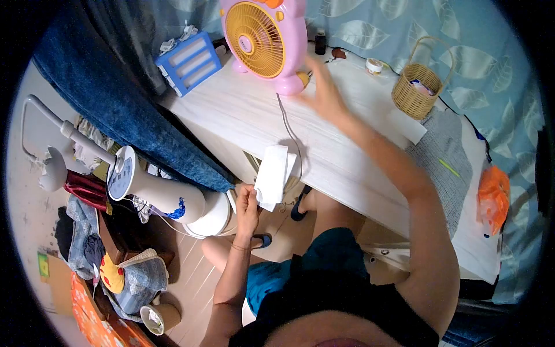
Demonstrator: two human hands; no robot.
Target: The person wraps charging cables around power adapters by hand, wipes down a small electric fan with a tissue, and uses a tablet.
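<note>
My left hand (247, 203) is closed, its fingers pinching folded white paper (273, 173) by the lower left edge. The paper hangs in front of the desk's near edge, in what look like two overlapping pieces. Close beside the right side of a pink fan (296, 34) is my right hand (325, 95), slightly smeared by motion. Its thumb and fingers are apart, with nothing seen between them. The fan has a yellow grille and stands upright on the white desk (358, 150). A grey cord (287, 120) runs from its base over the desk edge.
A blue frame-like box (191, 63) stands left of the fan. Along the back are a dark bottle (320, 41), a small tub (374, 66) and a wicker basket (415, 92). An orange plastic bag (493, 194) lies far right. A white lamp-like appliance (167, 194) stands left, near a bin (161, 319).
</note>
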